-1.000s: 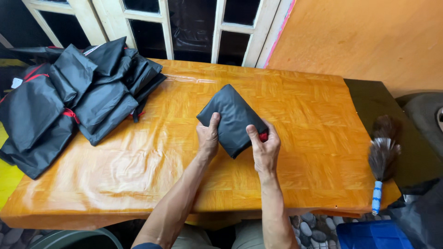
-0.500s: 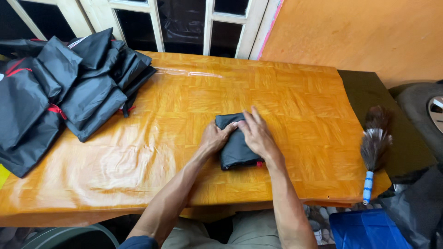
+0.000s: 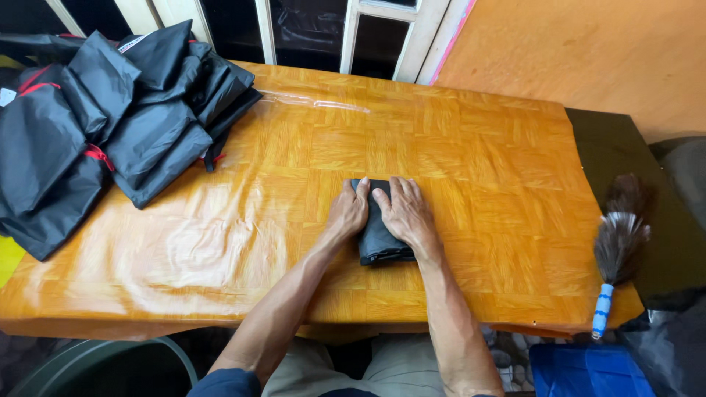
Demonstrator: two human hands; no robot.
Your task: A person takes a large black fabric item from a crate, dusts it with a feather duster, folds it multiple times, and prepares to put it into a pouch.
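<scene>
Both hands press flat on a small folded black bag (image 3: pixel 376 237) lying near the middle of the table (image 3: pixel 478 147), toward its near edge. The left hand (image 3: pixel 348 209) covers the bag's left side with fingers together; the right hand (image 3: pixel 403 213) lies spread over its right side, just beside the left. A pile of black bags (image 3: pixel 110 125) sits far left. A feather duster (image 3: pixel 616 246) rests at the right edge.

Orange wall (image 3: pixel 588 51), white-framed window (image 3: pixel 353 37)
</scene>
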